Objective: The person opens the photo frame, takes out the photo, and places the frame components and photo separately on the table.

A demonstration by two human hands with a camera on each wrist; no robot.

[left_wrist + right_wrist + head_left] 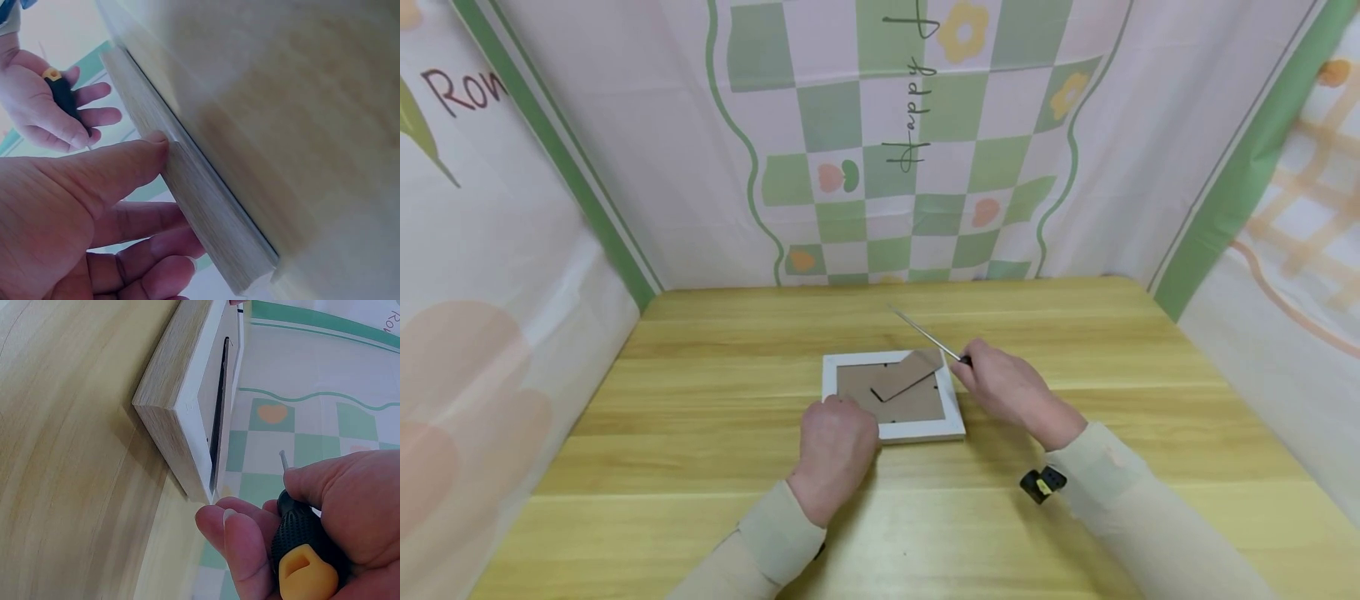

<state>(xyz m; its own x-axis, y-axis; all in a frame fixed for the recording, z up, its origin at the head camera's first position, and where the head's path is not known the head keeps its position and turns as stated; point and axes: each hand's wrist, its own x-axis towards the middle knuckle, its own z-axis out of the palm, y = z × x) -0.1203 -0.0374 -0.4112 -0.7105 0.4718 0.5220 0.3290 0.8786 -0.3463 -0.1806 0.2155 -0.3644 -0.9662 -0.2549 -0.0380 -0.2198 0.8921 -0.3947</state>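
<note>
A white-edged picture frame lies on the table with its brown backboard facing up. Across the backboard, a brown stand flap reaches toward the far right corner. My left hand grips the frame's near left corner; its thumb presses on the wood-grain side in the left wrist view. My right hand holds a screwdriver by its black and yellow handle, just right of the frame. The metal shaft points up and left, apart from the frame.
The wood-grain table spreads around the frame. Behind it hangs a green-and-white checkered cloth, with printed curtains at both sides. A small black device sits by the right sleeve.
</note>
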